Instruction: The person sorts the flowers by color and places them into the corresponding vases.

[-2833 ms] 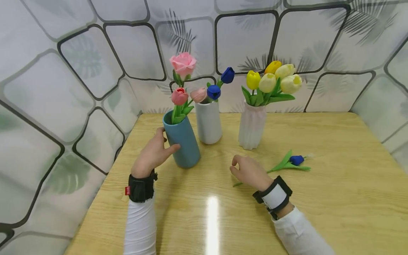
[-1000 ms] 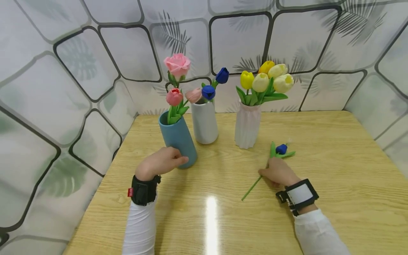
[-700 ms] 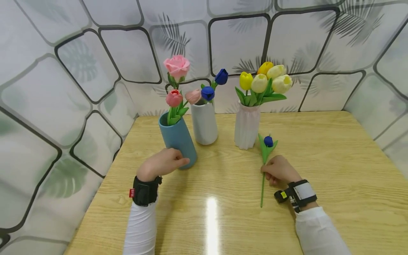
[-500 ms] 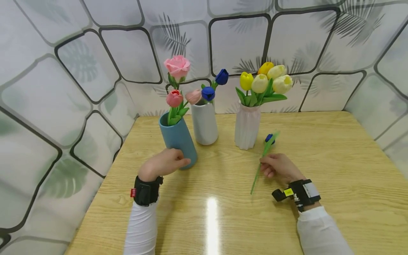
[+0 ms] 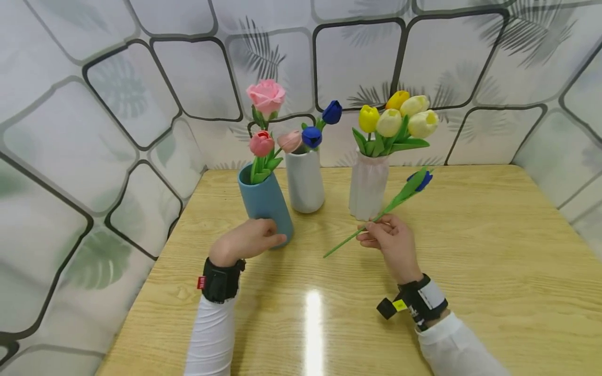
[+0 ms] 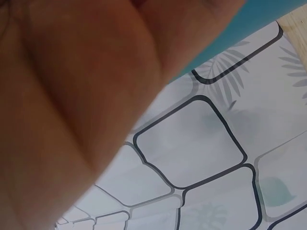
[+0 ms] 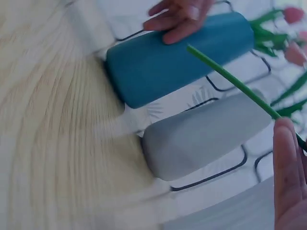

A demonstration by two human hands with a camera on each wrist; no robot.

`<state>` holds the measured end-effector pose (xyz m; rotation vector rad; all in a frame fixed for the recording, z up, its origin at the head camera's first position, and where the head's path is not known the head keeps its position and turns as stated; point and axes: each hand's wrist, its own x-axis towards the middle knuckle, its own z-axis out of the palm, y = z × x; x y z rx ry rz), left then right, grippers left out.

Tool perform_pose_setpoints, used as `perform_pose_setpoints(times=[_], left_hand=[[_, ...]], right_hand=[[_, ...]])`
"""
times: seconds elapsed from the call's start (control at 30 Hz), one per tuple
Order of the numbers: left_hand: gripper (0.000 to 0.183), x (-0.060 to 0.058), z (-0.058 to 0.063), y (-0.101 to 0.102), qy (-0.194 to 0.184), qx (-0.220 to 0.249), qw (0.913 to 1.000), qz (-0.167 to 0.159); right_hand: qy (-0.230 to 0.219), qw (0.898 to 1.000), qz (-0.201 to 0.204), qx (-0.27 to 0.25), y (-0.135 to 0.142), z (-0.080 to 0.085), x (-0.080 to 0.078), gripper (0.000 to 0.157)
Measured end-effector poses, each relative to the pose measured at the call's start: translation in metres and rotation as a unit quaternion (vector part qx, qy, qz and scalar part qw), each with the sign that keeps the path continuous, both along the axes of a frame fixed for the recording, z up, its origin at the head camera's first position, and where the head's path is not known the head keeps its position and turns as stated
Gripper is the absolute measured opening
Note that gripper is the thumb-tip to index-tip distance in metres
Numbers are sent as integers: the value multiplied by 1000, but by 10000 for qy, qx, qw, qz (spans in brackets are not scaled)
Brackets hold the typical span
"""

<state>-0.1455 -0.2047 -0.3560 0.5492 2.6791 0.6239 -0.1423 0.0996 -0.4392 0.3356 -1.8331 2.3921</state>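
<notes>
In the head view my right hand (image 5: pixel 395 244) pinches the green stem of a blue tulip (image 5: pixel 403 195) between thumb and fingers. The tulip is raised off the table, slanting, its bloom at the upper right and its stem end (image 7: pixel 225 72) pointing left. At the left, my left hand (image 5: pixel 248 241) rests against the lower part of a teal vase (image 5: pixel 261 196), fingers relaxed. Pink flowers (image 5: pixel 262 143) stand in that vase. Behind it is a white vase (image 5: pixel 304 183) with two blue tulips (image 5: pixel 312 137). The left palm (image 6: pixel 81 86) fills much of the left wrist view.
A pale ribbed vase (image 5: pixel 369 183) holding yellow and cream tulips (image 5: pixel 388 123) stands just behind my right hand. The wooden table (image 5: pixel 494 250) reaches back to a patterned cloth backdrop (image 5: pixel 357 57), which also runs up the left and right sides.
My right hand has picked the blue tulip up off the table, turned it and brought it left and upward. My left hand slid from the teal vase's upper side down to its lower part.
</notes>
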Motion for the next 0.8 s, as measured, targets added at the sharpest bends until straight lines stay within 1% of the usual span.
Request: perform_pose_setpoints(times=[0.03,0.1,0.17,0.23,0.3,0.37,0.4,0.43,0.47,0.5,0.53,0.57,0.6,0.63,0.7,0.73,0.8], left_hand=[[30,0,0,1,-14,-22,10000,4],[33,0,0,3,-14,-103,9999,6],[38,0,-1,8,24,-172,9998,-25],[45,0,-4,14,130,-214,9996,-100],[55,-1,-9,24,273,-225,9993,-121],[65,-3,-17,36,426,-68,9991,-41],[70,-3,-21,43,560,112,9983,85],[74,-4,-24,51,745,347,9963,246],[76,-5,-28,58,927,612,9928,438],[78,-6,-32,64,1158,946,9868,620],[80,-8,-35,71,1417,1292,9781,812],[83,-9,-37,77,1647,1656,9671,1009],[85,-11,-40,82,1839,1980,9552,1210],[86,-14,-43,87,1962,2277,9441,1352],[89,-18,-48,95,2013,2763,9259,1606],[91,-21,-50,98,1978,2953,9185,1731],[92,-26,-54,104,1891,3239,9065,1937]], right_hand=[[382,9990,-195,141,-4,2,2,21],[1177,9911,-551,284,-10,7,6,19],[1917,9773,-833,340,-16,12,8,15],[2545,9596,-1118,441,-20,20,9,14],[2959,9421,-1413,700,-26,34,12,15],[3196,9294,-1596,925,-32,51,15,16],[3287,9239,-1668,1023,-34,55,13,16],[3330,9210,-1696,1098,-36,61,12,17],[3383,9175,-1730,1178,-38,65,9,17],[3452,9143,-1731,1220,-40,69,5,17],[3534,9104,-1728,1284,-41,71,-1,17],[3609,9056,-1751,1376,-43,73,-7,18],[3719,8985,-1781,1502,-43,75,-14,19],[3813,8915,-1822,1630,-45,80,-18,18],[4069,8744,-1880,1858,-49,90,-28,18],[4192,8663,-1895,1944,-51,95,-33,18],[4435,8484,-1947,2136,-55,105,-42,17]])
